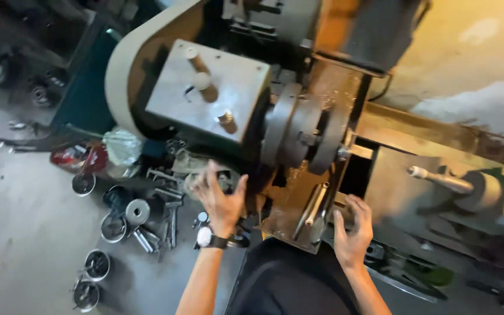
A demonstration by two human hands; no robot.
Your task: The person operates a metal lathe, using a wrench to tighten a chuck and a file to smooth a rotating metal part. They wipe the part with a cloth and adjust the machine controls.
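Observation:
I look down on a grey metal lathe [205, 93] with its round chuck [301, 131] in the middle of the view. My left hand [220, 198], a watch on its wrist, reaches with fingers spread to the machine's lower front below the headstock. Whether it grips anything there is hidden. My right hand [352, 230] rests with fingers curled on the rusty front edge of the carriage plate [298, 204], beside two small metal rods [316, 204].
On the concrete floor at left lie several round metal parts [126, 213], wrenches [170, 219] and a red and clear bag [97, 154]. A handle [438, 179] sticks out of the lathe at right. Dark trousers [290, 280] fill the bottom centre.

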